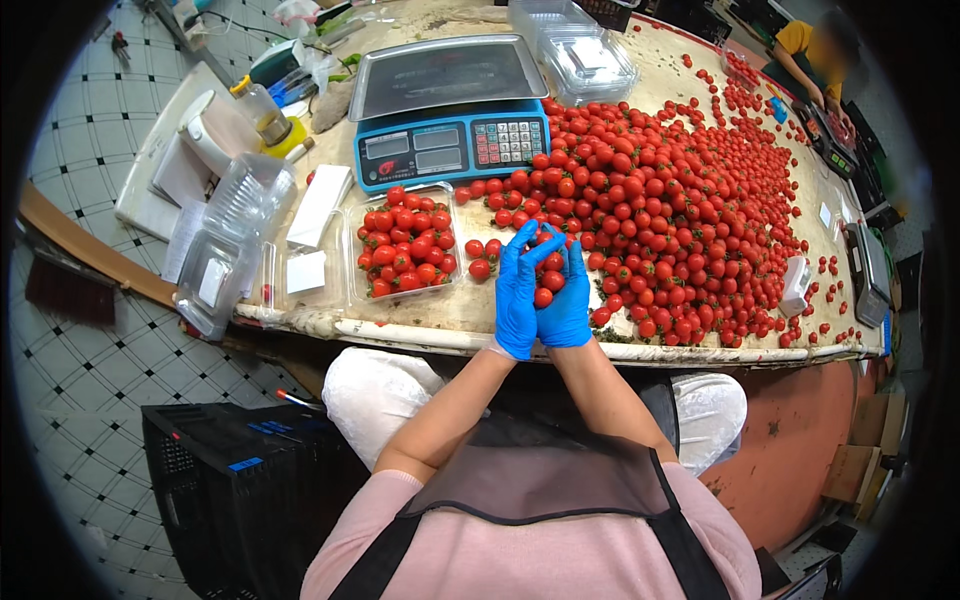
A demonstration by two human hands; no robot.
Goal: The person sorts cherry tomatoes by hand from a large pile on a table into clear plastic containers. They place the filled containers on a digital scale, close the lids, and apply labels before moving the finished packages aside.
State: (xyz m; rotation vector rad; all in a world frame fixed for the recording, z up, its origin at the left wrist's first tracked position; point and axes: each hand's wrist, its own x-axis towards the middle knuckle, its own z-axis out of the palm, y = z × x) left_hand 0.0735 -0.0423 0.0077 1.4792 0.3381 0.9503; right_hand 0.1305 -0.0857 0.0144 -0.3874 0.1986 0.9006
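Observation:
My left hand (516,300) and my right hand (568,306), both in blue gloves, are cupped together near the table's front edge. Several cherry tomatoes (552,280) lie between the two palms. Just beyond and to the right spreads a large heap of cherry tomatoes (660,202). On the left, a clear plastic clamshell box (352,262) stands with its base full of cherry tomatoes (405,244) and its lid folded back to the left. A few loose tomatoes (480,269) sit between that box and my left hand.
A blue weighing scale (450,146) with a metal pan (450,71) stands behind the filled box. Stacked clear boxes (589,60) are at the back, open ones (247,195) at the left. A co-worker (806,60) handles things by another scale (832,146) at the far right.

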